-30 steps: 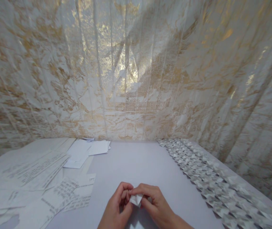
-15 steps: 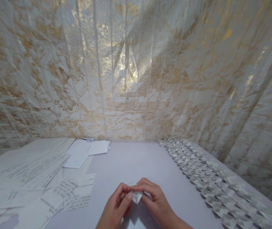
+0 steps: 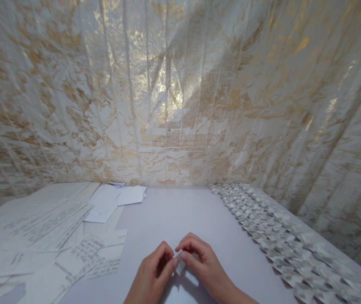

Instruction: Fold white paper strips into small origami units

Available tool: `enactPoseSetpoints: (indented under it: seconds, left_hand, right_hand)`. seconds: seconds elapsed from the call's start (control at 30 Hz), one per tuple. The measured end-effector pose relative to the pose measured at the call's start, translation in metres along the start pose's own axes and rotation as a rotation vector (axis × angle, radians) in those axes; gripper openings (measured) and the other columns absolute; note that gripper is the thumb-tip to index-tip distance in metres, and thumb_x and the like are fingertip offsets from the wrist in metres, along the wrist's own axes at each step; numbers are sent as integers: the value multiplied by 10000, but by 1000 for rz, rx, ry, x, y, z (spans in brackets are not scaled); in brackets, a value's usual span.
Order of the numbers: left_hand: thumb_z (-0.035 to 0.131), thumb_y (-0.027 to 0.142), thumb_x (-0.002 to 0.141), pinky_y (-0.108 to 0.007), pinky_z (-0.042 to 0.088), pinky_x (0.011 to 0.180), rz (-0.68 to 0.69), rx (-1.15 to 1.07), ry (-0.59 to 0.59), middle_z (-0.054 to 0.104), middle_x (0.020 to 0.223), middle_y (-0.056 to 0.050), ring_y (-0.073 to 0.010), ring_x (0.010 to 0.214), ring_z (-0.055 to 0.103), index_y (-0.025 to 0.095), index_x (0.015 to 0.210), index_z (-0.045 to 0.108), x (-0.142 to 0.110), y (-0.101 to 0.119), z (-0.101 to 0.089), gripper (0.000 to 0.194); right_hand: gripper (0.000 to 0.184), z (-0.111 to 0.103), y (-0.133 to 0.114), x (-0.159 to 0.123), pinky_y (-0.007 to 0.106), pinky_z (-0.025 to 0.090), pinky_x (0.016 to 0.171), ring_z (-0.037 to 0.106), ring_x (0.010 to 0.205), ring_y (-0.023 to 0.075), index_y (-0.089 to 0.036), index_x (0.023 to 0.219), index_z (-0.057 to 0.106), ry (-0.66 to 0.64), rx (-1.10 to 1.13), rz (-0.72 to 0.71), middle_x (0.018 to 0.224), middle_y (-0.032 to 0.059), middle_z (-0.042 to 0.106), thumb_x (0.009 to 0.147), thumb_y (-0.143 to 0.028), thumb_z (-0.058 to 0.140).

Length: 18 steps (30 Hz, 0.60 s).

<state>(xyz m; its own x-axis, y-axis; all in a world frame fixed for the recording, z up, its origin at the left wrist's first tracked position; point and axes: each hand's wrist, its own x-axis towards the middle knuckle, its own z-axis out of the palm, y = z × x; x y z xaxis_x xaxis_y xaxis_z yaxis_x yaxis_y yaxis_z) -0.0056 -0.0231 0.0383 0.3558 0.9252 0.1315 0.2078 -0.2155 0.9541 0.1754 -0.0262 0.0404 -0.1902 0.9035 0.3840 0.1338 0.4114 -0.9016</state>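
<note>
Paper piece [image 3: 180,267] pinched between both hands' fingertips [image 3: 174,261].

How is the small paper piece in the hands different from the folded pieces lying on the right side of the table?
The small paper piece is single and pinched between the left hand and right hand; the folded pieces are many and untouched. It sits mid-table; they form overlapping rows along the table's right edge. Both look like whitish paper.

Small folded paper piece [image 3: 180,267], white, mostly hidden between the fingertips of both hands. Held just above the desk [image 3: 180,215], near its front edge, centre. Only a pale creased corner shows; exact fold shape can't be told.
</note>
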Motion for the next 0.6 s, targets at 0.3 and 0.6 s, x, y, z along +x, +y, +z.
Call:
enactPoseSetpoints:
  seconds: [0.3,0.6]
  left_hand:
    - [585,592,894,-269,340,634,12,27,-30,502,692,41,-175,666,464,216,788,571,0,0,0,391]
    - [556,583,903,-272,341,629,-18,-47,10,443,694,55,-170,665,434,221,777,524,4,-7,-2,385]
  right_hand:
    - [456,1,1,0,301,412,632,522,639,162,-168,729,684,47,85,148,676,6,592,875,-600,689]
    - [268,-4,-7,-3,348,493,864,567,1066,231,-249,1093,632,-51,-321,-350,1187,87,574,886,-120,519]
